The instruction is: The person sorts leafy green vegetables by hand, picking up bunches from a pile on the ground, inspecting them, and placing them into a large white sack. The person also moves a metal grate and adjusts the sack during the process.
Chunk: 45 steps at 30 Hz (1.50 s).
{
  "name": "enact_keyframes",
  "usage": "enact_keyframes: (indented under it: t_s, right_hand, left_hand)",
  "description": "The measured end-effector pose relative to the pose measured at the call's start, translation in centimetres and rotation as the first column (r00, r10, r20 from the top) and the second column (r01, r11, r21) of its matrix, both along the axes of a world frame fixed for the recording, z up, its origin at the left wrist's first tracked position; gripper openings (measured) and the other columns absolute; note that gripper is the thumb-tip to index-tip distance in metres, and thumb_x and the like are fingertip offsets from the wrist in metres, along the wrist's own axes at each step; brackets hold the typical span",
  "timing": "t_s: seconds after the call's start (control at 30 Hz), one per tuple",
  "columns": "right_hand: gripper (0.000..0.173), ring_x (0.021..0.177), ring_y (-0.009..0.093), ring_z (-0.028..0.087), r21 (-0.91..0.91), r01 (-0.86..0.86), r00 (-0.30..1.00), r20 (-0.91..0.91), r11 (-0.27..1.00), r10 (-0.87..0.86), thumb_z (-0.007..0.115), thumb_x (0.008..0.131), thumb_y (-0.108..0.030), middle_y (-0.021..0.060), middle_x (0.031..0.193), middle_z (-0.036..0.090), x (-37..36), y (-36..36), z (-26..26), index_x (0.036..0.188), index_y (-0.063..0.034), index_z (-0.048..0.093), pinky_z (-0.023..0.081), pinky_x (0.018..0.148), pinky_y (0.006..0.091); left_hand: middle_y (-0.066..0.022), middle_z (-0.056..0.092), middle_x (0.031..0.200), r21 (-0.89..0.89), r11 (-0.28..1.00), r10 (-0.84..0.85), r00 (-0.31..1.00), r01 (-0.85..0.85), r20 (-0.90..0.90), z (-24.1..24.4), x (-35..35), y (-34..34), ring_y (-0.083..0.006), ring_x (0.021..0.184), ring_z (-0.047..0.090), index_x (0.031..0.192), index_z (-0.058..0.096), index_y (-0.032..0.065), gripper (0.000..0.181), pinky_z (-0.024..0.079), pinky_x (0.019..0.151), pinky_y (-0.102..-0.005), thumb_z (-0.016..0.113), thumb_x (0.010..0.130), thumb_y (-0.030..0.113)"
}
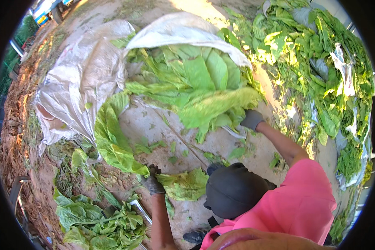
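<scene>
My left hand [153, 181], in a dark glove, is closed at the lower end of a long, broad green leaf [117, 137]. A yellowish leaf [187, 185] lies just right of that hand. My right hand [252, 120], in a grey glove, has its fingers partly hidden at the edge of a blurred bunch of green leaves [218, 106]; its grip cannot be made out. Behind the bunch, many more broad leaves [203, 70] lie in an opened white woven sack [178, 32]. A thin stick [181, 139] lies on the ground between my hands.
Crumpled white sacking [81, 75] spreads at the left. Cut leafy stalks [103, 222] lie at the lower left beside a metal-edged object [140, 211]. A large leaf heap [325, 72] fills the right. A rounded dark cloth shape [237, 190] is below my right arm. A vehicle [50, 12] stands far left.
</scene>
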State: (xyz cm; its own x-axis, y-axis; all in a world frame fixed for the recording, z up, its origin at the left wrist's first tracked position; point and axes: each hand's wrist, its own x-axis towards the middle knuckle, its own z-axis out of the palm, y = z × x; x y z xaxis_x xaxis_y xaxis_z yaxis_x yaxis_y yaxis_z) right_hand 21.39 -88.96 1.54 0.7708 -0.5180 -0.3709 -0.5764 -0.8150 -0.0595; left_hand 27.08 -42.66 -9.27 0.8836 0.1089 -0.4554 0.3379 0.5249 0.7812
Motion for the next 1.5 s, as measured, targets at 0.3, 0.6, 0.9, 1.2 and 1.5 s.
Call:
enact_keyframes:
  t_s: [0.3,0.6,0.9,1.2,1.5]
  right_hand:
    - [0.079,0.113,0.031,0.048,0.085,0.128,0.953,0.266,0.988,-0.146,0.059,0.07,-0.05,0.0168,0.129,0.045,-1.0,-1.7,-9.5,0.133,-0.0087,0.035,0.041,0.093,0.0352]
    - [0.041,0.065,0.019,0.061,0.745,0.005,0.904,0.282,0.667,-0.322,0.075,0.054,-0.024,0.0126,0.076,0.065,2.6,12.3,3.7,0.082,0.0034,0.065,0.05,0.064,0.0291]
    - [0.057,0.074,0.03,0.062,0.611,-0.501,0.817,0.1,0.613,0.568,0.058,0.067,-0.032,0.0204,0.085,0.062,7.4,30.3,2.8,0.113,-0.0001,0.048,0.049,0.064,0.0382]
    - [0.052,0.099,0.032,0.056,0.439,-0.634,0.756,0.527,0.637,0.389,0.052,0.08,-0.044,0.0177,0.11,0.058,5.1,25.4,-0.6,0.118,-0.0091,0.053,0.044,0.085,0.0377]
    - [0.055,0.119,0.033,0.042,-0.117,0.119,0.914,0.4,0.986,-0.063,0.049,0.076,-0.006,0.0209,0.128,0.044,-1.2,-3.7,-10.4,0.129,-0.003,0.04,0.033,0.1,0.036]
  left_hand:
    - [-0.0098,0.061,0.093,-0.03,0.999,0.016,1.0,-0.016,0.009,-0.1,-1.5,0.4,-0.0216,0.074,0.06,0.11,0.05,0.0085,0.038,0.052,0.063,-0.0325,0.062,0.075,-0.003]
    - [-0.0131,0.059,0.102,-0.014,0.999,-0.053,0.997,0.052,-0.064,1.5,-2.9,0.1,-0.023,0.083,0.061,0.12,0.045,0.0039,0.049,0.052,0.068,-0.0346,0.063,0.075,0.0]
    - [-0.0123,0.046,0.124,-0.219,0.923,-0.339,0.937,0.316,-0.077,8.1,-3.3,-2.2,-0.0235,0.119,0.04,0.133,0.032,0.0022,0.073,0.025,0.104,-0.0358,0.036,0.087,0.059]
    - [-0.0094,0.054,0.117,-0.324,0.945,-0.089,0.986,0.04,-0.138,5.0,-3.2,-1.0,-0.0244,0.107,0.051,0.124,0.046,0.0071,0.055,0.039,0.095,-0.038,0.052,0.084,0.044]
    - [-0.0081,0.059,0.107,-0.396,0.918,-0.062,0.992,0.013,-0.112,4.5,-3.0,0.2,-0.0238,0.095,0.057,0.117,0.051,0.0071,0.057,0.046,0.087,-0.0367,0.064,0.075,0.043]
